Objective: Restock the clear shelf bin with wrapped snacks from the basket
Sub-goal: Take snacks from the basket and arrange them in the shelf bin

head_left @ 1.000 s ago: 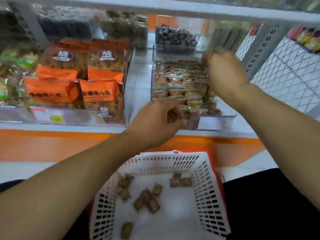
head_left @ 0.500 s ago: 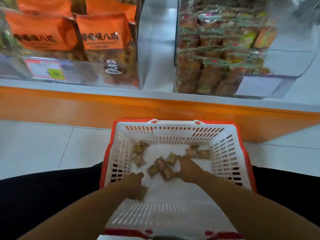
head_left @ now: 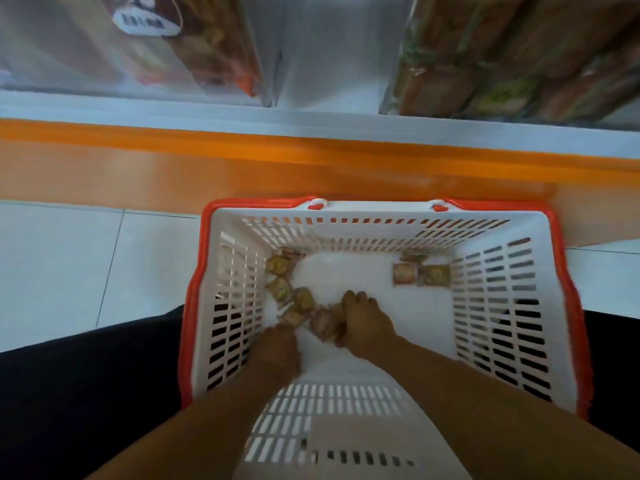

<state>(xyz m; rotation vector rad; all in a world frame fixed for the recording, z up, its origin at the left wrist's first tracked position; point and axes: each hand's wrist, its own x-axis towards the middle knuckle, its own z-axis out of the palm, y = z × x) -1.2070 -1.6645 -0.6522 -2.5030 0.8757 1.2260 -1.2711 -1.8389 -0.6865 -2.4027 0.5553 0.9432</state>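
Note:
A white slatted basket [head_left: 498, 306] with a red rim sits on the floor below me. Several small wrapped snacks [head_left: 280, 287] lie on its bottom at the left, and two more snacks [head_left: 420, 274] rest at the far right. My left hand [head_left: 275, 351] is down in the basket, fingers curled at a snack near the left cluster. My right hand [head_left: 365, 318] presses on a pinkish wrapped snack [head_left: 323, 323] in the middle. The clear shelf bin [head_left: 519, 64], packed with wrapped snacks, is blurred at the top right.
Another clear bin [head_left: 156, 46] with bagged goods stands at the top left on the white shelf [head_left: 329, 117]. An orange base panel [head_left: 277, 168] runs under the shelf. White floor tiles [head_left: 86, 265] lie to the left; my dark trousers [head_left: 86, 393] flank the basket.
Both hands came down from the shelf bin into the basket. The view tilted down and closer, and the hands closed in on the snacks in the middle.

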